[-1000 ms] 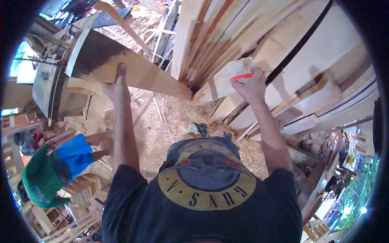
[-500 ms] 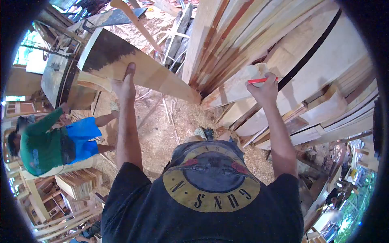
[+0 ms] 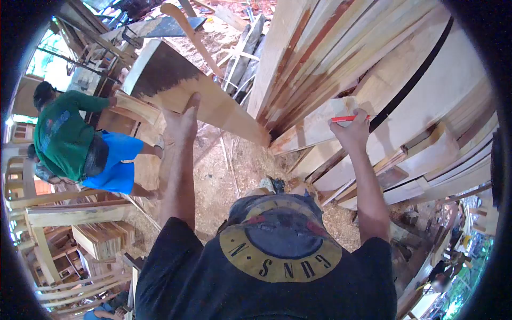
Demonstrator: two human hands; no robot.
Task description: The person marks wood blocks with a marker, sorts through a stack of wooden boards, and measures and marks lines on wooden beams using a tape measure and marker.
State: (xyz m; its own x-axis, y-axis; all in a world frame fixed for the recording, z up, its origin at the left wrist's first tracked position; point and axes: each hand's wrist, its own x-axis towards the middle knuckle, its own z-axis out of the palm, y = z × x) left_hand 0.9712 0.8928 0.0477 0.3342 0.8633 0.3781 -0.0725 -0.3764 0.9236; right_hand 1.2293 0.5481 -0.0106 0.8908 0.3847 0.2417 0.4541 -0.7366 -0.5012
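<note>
My left hand [image 3: 181,121] is wrapped around the edge of a long tapered wooden board [image 3: 221,104], thumb on its upper face. The board's wide far end is stained dark, and its narrow end points down toward the upright planks. In my right hand [image 3: 352,133], a red pencil [image 3: 341,118] is pinched between the fingers. That hand is beside a pale wooden piece [image 3: 314,128] and the lower part of a long black strip [image 3: 416,77], which runs across a broad pale board [image 3: 442,80].
A person in a green shirt [image 3: 69,133] and blue shorts stands at left, one hand on a timber. Stacked planks [image 3: 314,58] lean ahead of me. Cut wood blocks [image 3: 104,240] lie lower left. Wood shavings [image 3: 229,176] cover the ground.
My left hand and the tapered board have shifted slightly right and down in view. My right hand keeps the red pencil, also a little lower. The other person has shifted and stands higher in view.
</note>
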